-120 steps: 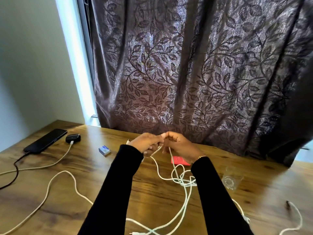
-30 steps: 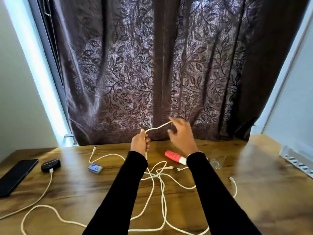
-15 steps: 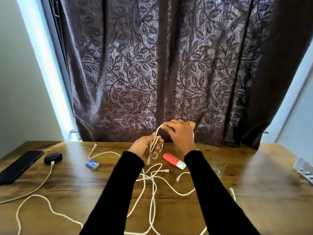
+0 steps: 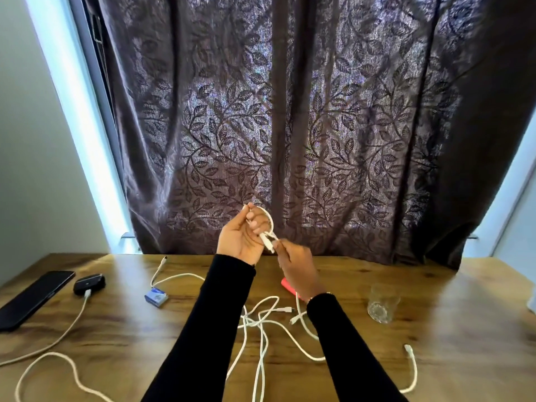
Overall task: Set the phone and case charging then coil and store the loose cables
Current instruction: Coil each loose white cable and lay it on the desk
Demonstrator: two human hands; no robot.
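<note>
Above the table's middle, my left hand (image 4: 242, 237) holds a small white cable coil (image 4: 268, 227) looped round its fingers. My right hand (image 4: 294, 264) pinches the same cable just below the coil, close to its plug. More loose white cables (image 4: 262, 329) lie tangled on the wooden table (image 4: 435, 358) beneath my arms. At the far left lies a black phone (image 4: 34, 298). Beside it sits a black earbud case (image 4: 89, 283) with a white cable plugged into it.
A small blue box (image 4: 156, 297) lies left of my arms, and a red tube (image 4: 288, 287) shows partly behind my right wrist. A clear glass (image 4: 383, 304) stands to the right. Another white cable end (image 4: 410, 361) curls at the right. A dark leaf-patterned curtain (image 4: 290, 126) hangs behind.
My left hand has risen and turned palm-up with the coil round its fingers. My right hand has dropped from the top of the loop to just below it.
</note>
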